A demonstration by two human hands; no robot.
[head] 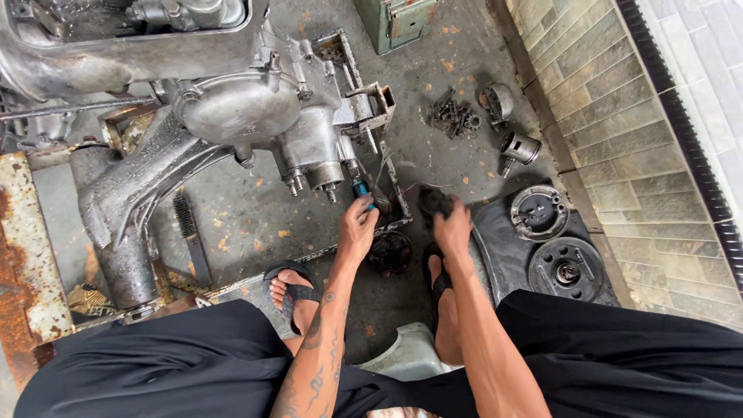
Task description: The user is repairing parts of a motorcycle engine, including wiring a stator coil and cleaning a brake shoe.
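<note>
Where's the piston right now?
In the head view, the piston lies on the concrete floor at upper right, between the pile of small dark parts and the tiled step, above the round plate.

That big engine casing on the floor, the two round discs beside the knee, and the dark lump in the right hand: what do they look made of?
Engine casing: probably cast aluminium, judging by its dull silver-grey, rounded moulded shapes and oily sheen. Round discs: dark metal, likely steel, with machined rings and holes. The lump in the right hand looks like a greasy black rag, soft and crumpled, though it is hard to tell.
</note>
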